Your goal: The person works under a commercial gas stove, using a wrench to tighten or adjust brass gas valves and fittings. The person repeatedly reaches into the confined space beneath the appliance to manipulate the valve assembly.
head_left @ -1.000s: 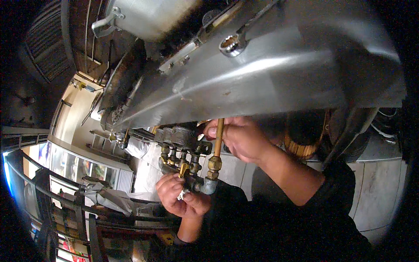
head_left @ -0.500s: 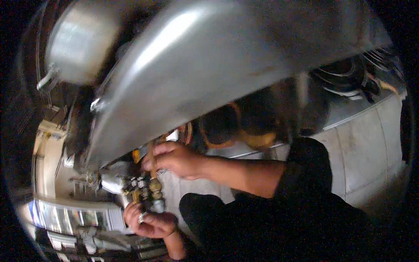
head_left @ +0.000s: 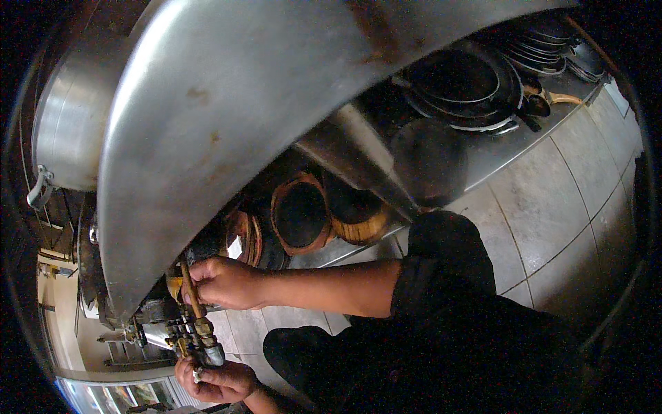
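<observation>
Under a metal counter, a cluster of brass valves and pipe fittings (head_left: 200,331) sits at the lower left, ending in a grey cap. From it a thin brass-coloured pipe (head_left: 189,277) runs up under the counter. My right hand (head_left: 224,281) is closed around this pipe, its fingertips partly hidden behind it. Below, my left hand (head_left: 212,381), with a ring on one finger, is closed at the lower side of the fittings. Its fingers meet a brass valve there, and their grip is partly hidden.
The wide steel counter front (head_left: 227,103) hangs over my hands. A large metal pot (head_left: 72,117) stands at the upper left. On the lower shelf are brown-rimmed black sizzling plates (head_left: 301,214), stacked black pans (head_left: 458,79) and a metal leg (head_left: 358,148). Floor tiles (head_left: 514,207) lie at the right.
My view has swung, so the counter, pot and both hands appear farther left and lower, and more shelf shows. Both hands stay at the same pipe and fittings.
</observation>
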The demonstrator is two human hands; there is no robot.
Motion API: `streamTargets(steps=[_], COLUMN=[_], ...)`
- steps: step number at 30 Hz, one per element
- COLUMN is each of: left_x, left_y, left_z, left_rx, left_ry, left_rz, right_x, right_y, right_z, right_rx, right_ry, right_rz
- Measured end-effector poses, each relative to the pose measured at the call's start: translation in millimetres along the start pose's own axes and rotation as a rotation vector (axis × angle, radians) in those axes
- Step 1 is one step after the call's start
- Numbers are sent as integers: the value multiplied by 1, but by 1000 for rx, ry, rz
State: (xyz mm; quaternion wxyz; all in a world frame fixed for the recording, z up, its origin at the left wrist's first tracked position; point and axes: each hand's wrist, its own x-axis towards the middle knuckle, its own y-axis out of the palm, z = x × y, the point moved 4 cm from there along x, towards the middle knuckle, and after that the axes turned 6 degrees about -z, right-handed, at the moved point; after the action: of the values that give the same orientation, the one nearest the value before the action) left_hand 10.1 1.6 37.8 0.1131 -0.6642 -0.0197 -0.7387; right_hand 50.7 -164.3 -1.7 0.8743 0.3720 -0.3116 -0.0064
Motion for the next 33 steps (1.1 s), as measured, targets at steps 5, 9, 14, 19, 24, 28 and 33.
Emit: streamTargets(steps=[5,9,14,19,24,28,33], left_x=[-1,2,1,-1,-1,2,3], left_y=[-1,0,-2,-2,6,15,17], left_z=[0,0,1,-2,-11,-14,-14], left_rx=[15,14,34,24,186,105,90], left_ry=[15,17,11,-1,19,22,0], left_rz=[2,13,0,-13,-15,11,82], right_x=[-5,-2,-5,-7,-3,-13,-8], right_y=[2,0,3,0,-11,-9,-20], right_z=[8,1,5,3,-10,5,-3], right_rx=[-91,-106,-108,-46,-56,25,108], right_ry=[-18,-26,-69,32,-66,49,91], right_rz=[-29,-91,-26,-72,-103,-60,-118])
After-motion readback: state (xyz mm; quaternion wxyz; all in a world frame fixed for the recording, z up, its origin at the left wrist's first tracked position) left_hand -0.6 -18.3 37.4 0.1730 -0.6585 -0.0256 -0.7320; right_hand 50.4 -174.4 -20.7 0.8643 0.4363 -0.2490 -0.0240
